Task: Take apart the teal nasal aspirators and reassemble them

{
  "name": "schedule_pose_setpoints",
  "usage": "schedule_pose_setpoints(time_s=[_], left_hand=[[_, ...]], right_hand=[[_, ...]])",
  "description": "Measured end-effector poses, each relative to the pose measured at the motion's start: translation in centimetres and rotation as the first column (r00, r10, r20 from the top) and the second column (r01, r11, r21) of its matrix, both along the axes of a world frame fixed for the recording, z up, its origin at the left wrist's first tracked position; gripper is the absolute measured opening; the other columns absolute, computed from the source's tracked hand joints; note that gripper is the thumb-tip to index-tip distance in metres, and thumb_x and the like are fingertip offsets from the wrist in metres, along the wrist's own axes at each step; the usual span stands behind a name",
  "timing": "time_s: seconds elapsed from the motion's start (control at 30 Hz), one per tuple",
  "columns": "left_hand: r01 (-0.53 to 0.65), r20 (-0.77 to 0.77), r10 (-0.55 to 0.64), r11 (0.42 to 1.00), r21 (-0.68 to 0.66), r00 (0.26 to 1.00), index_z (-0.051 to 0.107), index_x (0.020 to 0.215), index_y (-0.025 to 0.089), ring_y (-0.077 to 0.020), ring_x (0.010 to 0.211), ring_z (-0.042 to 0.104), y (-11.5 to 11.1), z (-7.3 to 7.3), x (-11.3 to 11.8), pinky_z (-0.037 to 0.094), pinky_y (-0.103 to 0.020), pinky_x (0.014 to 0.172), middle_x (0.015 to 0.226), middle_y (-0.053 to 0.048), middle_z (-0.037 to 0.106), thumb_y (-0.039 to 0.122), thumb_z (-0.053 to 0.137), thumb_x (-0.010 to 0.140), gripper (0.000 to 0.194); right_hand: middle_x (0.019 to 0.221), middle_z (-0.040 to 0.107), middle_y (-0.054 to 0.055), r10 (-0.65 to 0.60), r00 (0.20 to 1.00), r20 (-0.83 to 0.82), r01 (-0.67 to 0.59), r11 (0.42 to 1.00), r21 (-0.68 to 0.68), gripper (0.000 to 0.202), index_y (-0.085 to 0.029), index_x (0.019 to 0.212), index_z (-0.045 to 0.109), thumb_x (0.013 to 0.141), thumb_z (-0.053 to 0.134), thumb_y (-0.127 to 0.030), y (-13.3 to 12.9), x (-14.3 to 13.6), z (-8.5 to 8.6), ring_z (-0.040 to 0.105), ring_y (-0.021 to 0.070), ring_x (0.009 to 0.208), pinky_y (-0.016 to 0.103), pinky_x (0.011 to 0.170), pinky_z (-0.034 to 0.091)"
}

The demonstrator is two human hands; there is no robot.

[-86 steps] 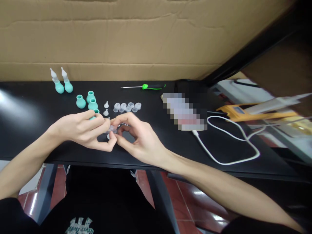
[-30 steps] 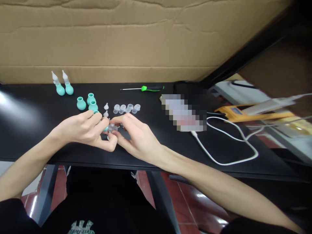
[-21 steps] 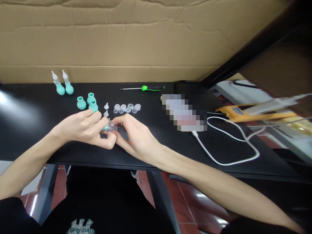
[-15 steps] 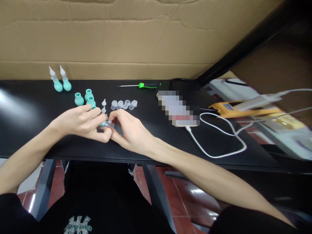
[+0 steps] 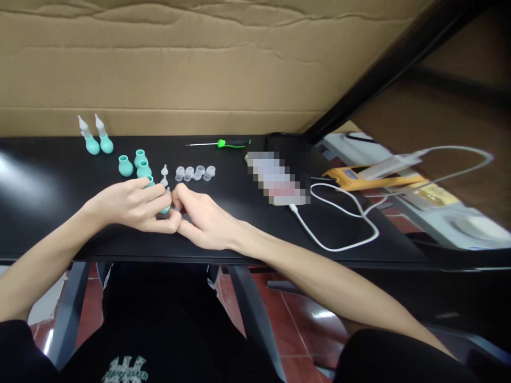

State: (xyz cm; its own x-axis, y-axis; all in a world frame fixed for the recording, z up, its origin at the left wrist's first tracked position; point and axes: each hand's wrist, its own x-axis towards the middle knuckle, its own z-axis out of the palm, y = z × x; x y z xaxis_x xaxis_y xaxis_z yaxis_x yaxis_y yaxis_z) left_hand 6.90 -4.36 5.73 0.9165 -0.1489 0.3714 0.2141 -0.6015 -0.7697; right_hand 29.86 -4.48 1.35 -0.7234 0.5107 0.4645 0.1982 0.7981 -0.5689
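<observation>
1. The left hand (image 5: 138, 205) is gripping a teal bulb (image 5: 165, 209) over the table (image 5: 51, 202); only a small part is showing between the fingers.
2. The right hand (image 5: 203, 218) is meeting the left at the thumbs. Its fingers are bending inward; whether they are gripping anything is hidden.
3. Beyond the left hand, loose bulbs (image 5: 125, 166) are standing neck-up, near white nozzles (image 5: 164, 171) and clear caps (image 5: 195, 173).
4. Handling (judged by look): the held bulb is probably behaving as light, soft and smooth, not fragile. Holding close to the neck is likely limiting collapse; squeezing the round body is likely deforming it.
</observation>
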Motion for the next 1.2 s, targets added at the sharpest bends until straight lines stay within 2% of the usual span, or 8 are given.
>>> schedule_pose_setpoints(time_s=[0.23, 0.37, 0.47, 0.6, 0.8, 0.93, 1.03, 1.2], left_hand=[[-0.014, 0.042, 0.017, 0.997, -0.08, 0.999, 0.058, 0.097, 0.024, -0.0128, 0.062, 0.046, -0.3, -0.1, 0.3, 0.031, -0.028, 0.055, 0.071, 0.004, 0.056, 0.011, 0.065, 0.094, 0.015], [-0.064, 0.043, 0.067, 0.995, -0.074, 0.997, 0.058, 0.097, 0.024, -0.013, 0.064, 0.049, -0.3, 0.5, -0.2, 0.033, -0.027, 0.055, 0.071, 0.004, 0.058, 0.008, 0.064, 0.092, 0.018], [-0.095, 0.017, 0.096, 0.994, -0.052, 0.995, 0.059, 0.098, 0.024, -0.0128, 0.063, 0.049, -0.3, 1.0, -0.8, 0.035, -0.028, 0.055, 0.073, 0.003, 0.059, 0.01, 0.064, 0.094, 0.016], [-0.11, 0.009, 0.11, 0.993, -0.044, 0.994, 0.058, 0.097, 0.025, -0.0122, 0.062, 0.047, -0.2, 1.1, -1.2, 0.035, -0.028, 0.055, 0.073, 0.004, 0.06, 0.011, 0.064, 0.096, 0.015], [-0.093, 0.011, 0.093, 0.995, -0.038, 0.996, 0.057, 0.096, 0.024, -0.0123, 0.063, 0.047, 0.6, 0.6, -1.3, 0.032, -0.027, 0.056, 0.07, 0.005, 0.055, 0.01, 0.063, 0.099, 0.016], [-0.045, 0.0, 0.045, 0.998, -0.044, 0.999, 0.056, 0.095, 0.024, -0.0131, 0.063, 0.046, 1.1, 0.2, -1.3, 0.029, -0.028, 0.057, 0.069, 0.006, 0.052, 0.01, 0.062, 0.1, 0.016], [-0.011, 0.002, 0.011, 0.999, -0.033, 1.0, 0.057, 0.094, 0.024, -0.0138, 0.064, 0.046, 1.4, 0.0, -1.4, 0.027, -0.028, 0.059, 0.069, 0.005, 0.05, 0.014, 0.062, 0.1, 0.013], [0.056, 0.042, -0.056, 0.998, 0.007, 0.998, 0.055, 0.09, 0.025, -0.0139, 0.062, 0.045, 1.6, -0.1, -1.5, 0.026, -0.029, 0.059, 0.068, 0.006, 0.05, 0.011, 0.064, 0.094, 0.017]], right_hand=[[0.074, 0.042, -0.008, 0.023, 1.0, -0.017, -0.025, 0.993, -0.115, 0.024, -0.03, 0.091, 0.027, 0.093, 0.05, -0.022, -0.2, 0.2, 0.2, 0.035, 0.012, 0.056, 0.028, 0.052, 0.034], [0.081, 0.059, -0.004, -0.032, 0.995, -0.094, 0.013, 0.981, -0.196, 0.017, -0.025, 0.109, 0.042, 0.1, 0.055, -0.022, -0.3, 0.5, 0.2, 0.056, 0.0144, 0.065, 0.029, 0.061, 0.049], [0.098, 0.07, 0.003, -0.053, 0.987, -0.15, 0.045, 0.997, -0.055, 0.018, -0.023, 0.121, 0.052, 0.104, 0.056, -0.018, -0.5, 0.5, 0.3, 0.068, 0.0175, 0.082, 0.032, 0.075, 0.058], [0.105, 0.072, 0.008, -0.094, 0.983, -0.157, 0.124, 0.974, 0.191, 0.013, -0.022, 0.119, 0.059, 0.107, 0.056, -0.016, -0.8, 0.3, 0.2, 0.068, 0.0211, 0.092, 0.035, 0.079, 0.06], [0.096, 0.067, 0.006, -0.105, 0.981, -0.162, 0.141, 0.962, 0.233, 0.01, -0.022, 0.112, 0.06, 0.104, 0.06, -0.016, 0.0, 0.1, -0.4, 0.065, 0.0201, 0.085, 0.034, 0.076, 0.058], [0.087, 0.062, 0.001, -0.031, 0.99, -0.14, 0.05, 0.99, 0.134, 0.009, -0.022, 0.099, 0.058, 0.098, 0.067, -0.021, 1.4, 0.1, -0.5, 0.06, 0.0169, 0.075, 0.031, 0.07, 0.053], [0.083, 0.064, 0.0, 0.028, 0.994, -0.11, -0.031, 0.999, -0.025, 0.015, -0.022, 0.094, 0.059, 0.098, 0.07, -0.032, 2.0, 0.2, -0.1, 0.058, 0.0156, 0.072, 0.03, 0.069, 0.05], [0.081, 0.07, 0.001, 0.118, 0.983, -0.139, -0.161, 0.917, -0.364, 0.023, -0.021, 0.097, 0.063, 0.102, 0.064, -0.044, 2.3, 0.3, 0.6, 0.064, 0.016, 0.071, 0.03, 0.07, 0.052]])
